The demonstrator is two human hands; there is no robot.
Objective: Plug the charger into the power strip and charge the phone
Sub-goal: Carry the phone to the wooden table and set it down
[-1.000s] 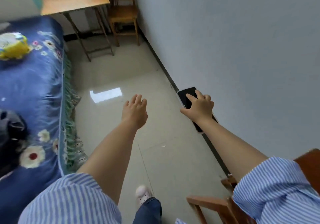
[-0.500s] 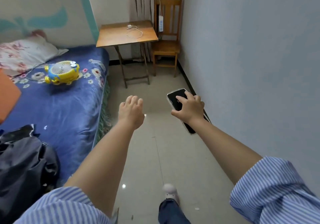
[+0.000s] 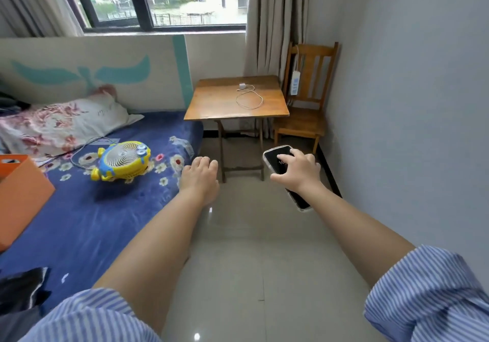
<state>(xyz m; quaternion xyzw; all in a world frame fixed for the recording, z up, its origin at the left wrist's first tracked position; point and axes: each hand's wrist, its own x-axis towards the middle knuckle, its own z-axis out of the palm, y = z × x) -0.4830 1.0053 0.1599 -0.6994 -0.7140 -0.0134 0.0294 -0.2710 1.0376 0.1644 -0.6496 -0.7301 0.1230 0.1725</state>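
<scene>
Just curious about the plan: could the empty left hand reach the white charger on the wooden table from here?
Probably not yet. The left hand hangs over open floor, well short of the small wooden table where the white charger lies. Nothing blocks the way.

The phone (image 3: 277,159), held in the right hand (image 3: 299,172) at the right of the scene, has a lit screen showing pale digits that begin "16"; fingers cover the rest. Faint dark marks stand on the pillow (image 3: 63,122) far left, too small to read.
</scene>
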